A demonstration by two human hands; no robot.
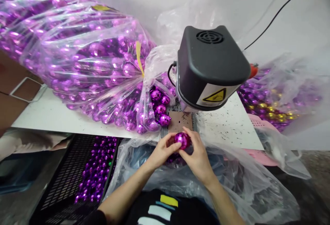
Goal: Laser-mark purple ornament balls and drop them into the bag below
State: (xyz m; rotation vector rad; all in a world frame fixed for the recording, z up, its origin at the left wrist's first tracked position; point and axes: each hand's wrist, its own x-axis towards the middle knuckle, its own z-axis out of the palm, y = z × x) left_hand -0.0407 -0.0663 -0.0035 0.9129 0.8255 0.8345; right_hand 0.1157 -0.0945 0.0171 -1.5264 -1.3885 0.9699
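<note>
A shiny faceted magenta ball [182, 140] is held between my two hands, just in front of the machine's brown plate [177, 121]. My left hand [166, 146] grips the ball's left side with thumb and fingers. On its right side, my right hand [194, 148] holds the same ball. The black machine head [212, 67], with a yellow warning label, stands above and behind the plate. Loose purple balls [161, 109] spill from the mouth of a large clear bag [85, 56] at the left of the plate.
Dark scraps lie on the white table [227, 125]. A black crate [69, 170] with small purple balls is at the lower left. Clear plastic [247, 183] drapes over my lap. Another bag [281, 94] with purple and gold balls sits at the right, near a pink chair [261, 157].
</note>
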